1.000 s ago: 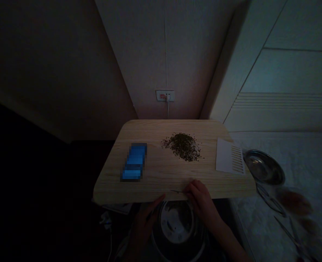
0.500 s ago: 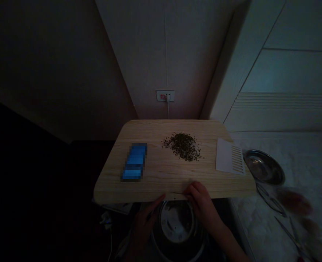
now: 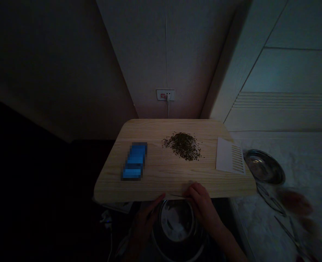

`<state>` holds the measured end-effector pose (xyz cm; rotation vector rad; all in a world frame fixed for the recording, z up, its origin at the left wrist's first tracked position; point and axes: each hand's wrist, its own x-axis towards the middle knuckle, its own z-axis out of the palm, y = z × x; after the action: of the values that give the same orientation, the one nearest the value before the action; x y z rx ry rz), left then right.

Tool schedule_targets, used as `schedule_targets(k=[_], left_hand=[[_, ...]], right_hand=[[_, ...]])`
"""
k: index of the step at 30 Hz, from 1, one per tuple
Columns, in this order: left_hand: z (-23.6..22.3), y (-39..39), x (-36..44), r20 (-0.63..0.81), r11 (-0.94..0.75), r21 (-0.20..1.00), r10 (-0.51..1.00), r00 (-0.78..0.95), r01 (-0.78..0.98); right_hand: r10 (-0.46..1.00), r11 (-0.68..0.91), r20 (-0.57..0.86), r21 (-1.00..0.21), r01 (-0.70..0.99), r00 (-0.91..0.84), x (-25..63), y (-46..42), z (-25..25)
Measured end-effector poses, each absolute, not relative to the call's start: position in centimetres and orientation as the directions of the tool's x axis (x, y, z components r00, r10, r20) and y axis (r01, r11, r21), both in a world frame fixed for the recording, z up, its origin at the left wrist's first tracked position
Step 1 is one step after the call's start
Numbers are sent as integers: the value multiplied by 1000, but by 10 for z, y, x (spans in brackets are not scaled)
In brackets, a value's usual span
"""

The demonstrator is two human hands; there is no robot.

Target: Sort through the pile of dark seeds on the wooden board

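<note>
Hands both nearer to me than the seeds (image 3: 183,145), at the counter's front edge. On the right hand (image 3: 200,198), I read fingers pinched on a thin strip (image 3: 176,195), type unclear. Left hand (image 3: 149,214): index finger reaches the edge; too dark for me to tell whether it grips anything. Seeds lie in a loose heap on the counter (image 3: 155,178). Relative to the seeds: bowl (image 3: 177,222) nearer me, below the counter edge; pixelated blue item (image 3: 135,162) left; slotted white comb (image 3: 229,155) right; metal dish (image 3: 264,167) farther right, off the counter.
</note>
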<state>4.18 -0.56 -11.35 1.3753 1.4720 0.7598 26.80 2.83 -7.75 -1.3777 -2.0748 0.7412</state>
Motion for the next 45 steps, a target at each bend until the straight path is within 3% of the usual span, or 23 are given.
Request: schedule_targets(k=[45], left_hand=[[-113, -7, 43, -190, 155, 911, 980, 54, 382]], right_hand=[[934, 331, 160, -725, 603, -320, 270, 34, -79]])
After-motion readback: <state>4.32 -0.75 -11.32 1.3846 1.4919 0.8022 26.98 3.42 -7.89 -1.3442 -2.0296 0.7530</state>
